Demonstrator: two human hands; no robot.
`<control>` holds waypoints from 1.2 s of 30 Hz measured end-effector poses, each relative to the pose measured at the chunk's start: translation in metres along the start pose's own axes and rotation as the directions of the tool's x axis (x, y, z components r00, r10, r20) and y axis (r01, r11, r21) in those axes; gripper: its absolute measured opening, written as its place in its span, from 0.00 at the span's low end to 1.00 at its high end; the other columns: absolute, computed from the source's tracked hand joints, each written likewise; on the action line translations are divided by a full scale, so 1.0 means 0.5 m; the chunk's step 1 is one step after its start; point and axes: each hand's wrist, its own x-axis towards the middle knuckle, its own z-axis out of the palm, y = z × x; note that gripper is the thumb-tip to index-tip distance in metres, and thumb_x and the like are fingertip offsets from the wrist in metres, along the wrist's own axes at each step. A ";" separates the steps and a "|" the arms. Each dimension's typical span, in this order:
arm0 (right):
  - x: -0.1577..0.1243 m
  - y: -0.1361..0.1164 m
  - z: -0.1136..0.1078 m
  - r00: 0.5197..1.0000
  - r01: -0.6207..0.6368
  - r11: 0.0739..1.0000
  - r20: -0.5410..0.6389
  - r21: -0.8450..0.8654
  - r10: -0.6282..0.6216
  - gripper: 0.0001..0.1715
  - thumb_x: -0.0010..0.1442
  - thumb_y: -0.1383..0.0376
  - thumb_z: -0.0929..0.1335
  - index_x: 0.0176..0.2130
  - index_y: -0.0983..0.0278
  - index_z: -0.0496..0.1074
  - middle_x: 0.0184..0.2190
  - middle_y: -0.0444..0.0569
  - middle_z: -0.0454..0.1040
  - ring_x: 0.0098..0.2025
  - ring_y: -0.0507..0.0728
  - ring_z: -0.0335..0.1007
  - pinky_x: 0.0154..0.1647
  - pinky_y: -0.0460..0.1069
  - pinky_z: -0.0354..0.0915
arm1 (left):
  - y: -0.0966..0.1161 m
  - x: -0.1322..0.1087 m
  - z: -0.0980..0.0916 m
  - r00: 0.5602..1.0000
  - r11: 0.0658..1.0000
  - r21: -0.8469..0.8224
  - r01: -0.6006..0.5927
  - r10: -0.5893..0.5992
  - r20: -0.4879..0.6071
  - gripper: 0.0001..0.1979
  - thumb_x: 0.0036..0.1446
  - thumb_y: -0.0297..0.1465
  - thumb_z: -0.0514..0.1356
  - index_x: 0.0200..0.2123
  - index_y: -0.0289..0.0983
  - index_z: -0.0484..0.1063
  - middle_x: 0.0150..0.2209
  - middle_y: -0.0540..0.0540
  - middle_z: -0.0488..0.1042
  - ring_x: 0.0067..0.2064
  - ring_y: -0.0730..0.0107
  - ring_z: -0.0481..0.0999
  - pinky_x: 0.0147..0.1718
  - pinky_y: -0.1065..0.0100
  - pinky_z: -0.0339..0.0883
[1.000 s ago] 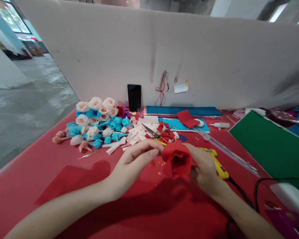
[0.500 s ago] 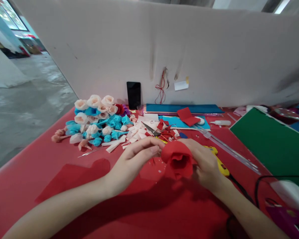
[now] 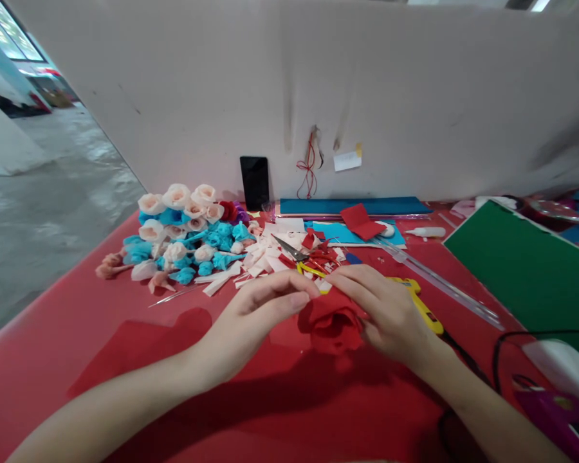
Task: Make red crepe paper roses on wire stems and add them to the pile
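Both forearms [image 3: 139, 391] are bare, tapering to slim wrists [image 3: 203, 365] and long, slender fingers [image 3: 280, 281].

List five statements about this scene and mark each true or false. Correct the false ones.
1. The left hand and the right hand are both at the red flower. True.
2. The phone lies flat. False: it stands upright, leaning against the white panel.
3. The scissors lie beyond the hands, among paper scraps. True.
4. The flower pile is to the right of the scissors. False: it is to their left.
5. The glue gun is blue. False: it is yellow, partly hidden behind the right hand.
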 end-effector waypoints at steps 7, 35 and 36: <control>0.001 -0.004 -0.004 0.996 0.043 0.999 0.082 0.006 -0.043 0.13 0.60 0.71 0.59 0.44 0.69 0.66 0.37 0.55 0.70 0.40 0.56 0.67 0.37 0.49 0.67 | -0.003 0.015 -0.009 0.999 0.995 0.099 0.009 -0.013 0.041 0.08 0.54 0.35 0.57 0.32 0.38 0.75 0.32 0.48 0.72 0.33 0.71 0.68 0.32 0.74 0.60; -0.011 0.003 0.021 0.841 -0.541 0.775 0.206 0.326 0.500 0.06 0.54 0.69 0.65 0.36 0.65 0.67 0.31 0.46 0.72 0.30 0.52 0.67 0.28 0.44 0.62 | -0.052 0.035 -0.015 0.958 0.960 0.085 -0.266 0.273 -0.088 0.06 0.57 0.33 0.56 0.30 0.38 0.67 0.30 0.50 0.63 0.35 0.74 0.62 0.35 0.74 0.58; -0.011 0.002 0.022 0.840 -0.542 0.778 0.190 0.318 0.508 0.06 0.53 0.70 0.65 0.35 0.65 0.67 0.31 0.46 0.72 0.30 0.52 0.67 0.28 0.44 0.62 | -0.053 0.033 -0.012 0.974 0.976 0.046 -0.213 0.216 -0.075 0.06 0.57 0.34 0.57 0.31 0.38 0.68 0.30 0.51 0.64 0.34 0.74 0.63 0.33 0.74 0.58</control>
